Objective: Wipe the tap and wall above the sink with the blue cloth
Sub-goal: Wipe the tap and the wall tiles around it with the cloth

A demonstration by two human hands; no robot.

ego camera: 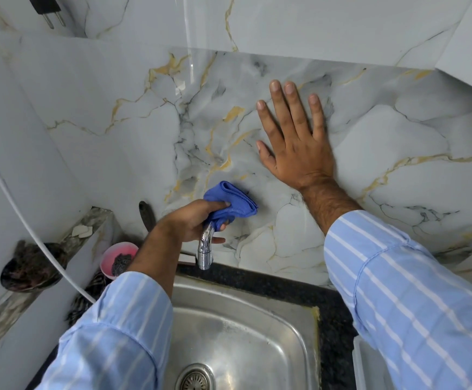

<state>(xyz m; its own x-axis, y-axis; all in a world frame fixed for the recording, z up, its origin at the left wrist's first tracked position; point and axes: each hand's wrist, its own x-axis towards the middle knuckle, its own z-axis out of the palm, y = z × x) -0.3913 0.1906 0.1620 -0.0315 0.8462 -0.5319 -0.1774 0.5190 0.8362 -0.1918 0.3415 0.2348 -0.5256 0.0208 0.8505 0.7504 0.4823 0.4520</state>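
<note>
I am gripping the bunched cloth [233, 199] in my left hand [192, 220], pressing it against the wall [133, 130] just above the tap [206, 247]. My right hand [296, 139] is lying flat on the wall, fingers spread. The sink [246, 339] is sitting below. I am seeing no readable writing.

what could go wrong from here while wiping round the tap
1. The left hand holds the blue cloth bunched at the top of the tap; a hard pull might knock or turn the tap.
2. The right hand lies flat on the glossy marble wall; it may slip if leaned on, and could leave fresh prints.
3. The left sleeve passes close to the pink bowl with a scrubber, which it could knock.
</note>
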